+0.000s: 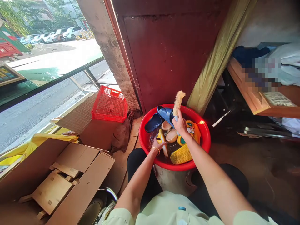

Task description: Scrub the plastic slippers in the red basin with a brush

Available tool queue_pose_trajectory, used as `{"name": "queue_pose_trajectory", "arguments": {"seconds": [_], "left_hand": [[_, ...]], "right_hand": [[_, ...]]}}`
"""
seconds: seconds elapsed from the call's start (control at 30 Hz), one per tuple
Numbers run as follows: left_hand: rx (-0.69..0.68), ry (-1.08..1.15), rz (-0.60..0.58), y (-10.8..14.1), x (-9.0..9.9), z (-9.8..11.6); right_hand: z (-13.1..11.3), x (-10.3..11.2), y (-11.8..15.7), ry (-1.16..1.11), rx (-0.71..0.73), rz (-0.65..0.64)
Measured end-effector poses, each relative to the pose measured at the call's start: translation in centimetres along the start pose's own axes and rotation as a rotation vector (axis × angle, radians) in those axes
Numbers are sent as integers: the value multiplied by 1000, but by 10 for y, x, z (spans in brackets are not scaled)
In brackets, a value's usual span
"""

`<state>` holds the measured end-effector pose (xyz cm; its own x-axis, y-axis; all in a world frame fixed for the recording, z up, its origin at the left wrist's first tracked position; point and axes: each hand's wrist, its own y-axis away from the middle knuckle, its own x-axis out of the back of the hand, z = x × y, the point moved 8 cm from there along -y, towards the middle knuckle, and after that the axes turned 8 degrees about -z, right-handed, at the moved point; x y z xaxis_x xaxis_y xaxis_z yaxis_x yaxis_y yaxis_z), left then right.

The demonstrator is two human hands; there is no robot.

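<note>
A red basin [205, 142] of water holds several slippers and stands before me between my knees. My left hand [158, 144] grips a yellow slipper [161, 139] with a pale sole, low in the basin's left part. Raised over the basin's far side, my right hand [180, 124] is closed round the handle of a scrub brush [178, 101], bristles upward. Beneath that hand lie a blue slipper [166, 113] and a beige clog [172, 135]. A darker blue slipper [153, 122] rests at the left rim. Nearest me, a yellow slipper [182, 155] shows its ridged sole.
A red plastic crate [109, 104] sits on cardboard at left, beside a brown cloth [122, 134]. An open cardboard box [91, 184] with a small wooden stool [52, 190] is nearer. A dark red door [173, 53] closes off the back; a wooden shelf [248, 84] juts out at right.
</note>
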<state>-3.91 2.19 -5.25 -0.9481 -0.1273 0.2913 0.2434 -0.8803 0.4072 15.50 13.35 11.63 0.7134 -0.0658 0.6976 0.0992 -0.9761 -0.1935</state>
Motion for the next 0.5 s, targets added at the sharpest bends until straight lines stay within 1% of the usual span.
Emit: {"name": "queue_pose_trajectory", "arguments": {"seconds": [0.07,0.13,0.2,0.27,0.33,0.43,0.5], "left_hand": [[38,67,15,-2,2,-1],[56,104,51,-3,7,0],[66,135,88,-2,15,3],[44,140,119,2,22,8],[-44,80,150,10,28,17],[-281,-57,191,27,35,39],[-406,-77,201,37,38,48]], "right_hand": [[15,-15,7,33,-30,-71],[30,-26,16,35,-49,-118],[43,-32,23,22,-58,-133],[50,-32,26,14,-61,-128],[51,-32,27,14,-48,-138],[47,-35,31,18,-23,-186],[44,-36,39,16,-14,-174]]}}
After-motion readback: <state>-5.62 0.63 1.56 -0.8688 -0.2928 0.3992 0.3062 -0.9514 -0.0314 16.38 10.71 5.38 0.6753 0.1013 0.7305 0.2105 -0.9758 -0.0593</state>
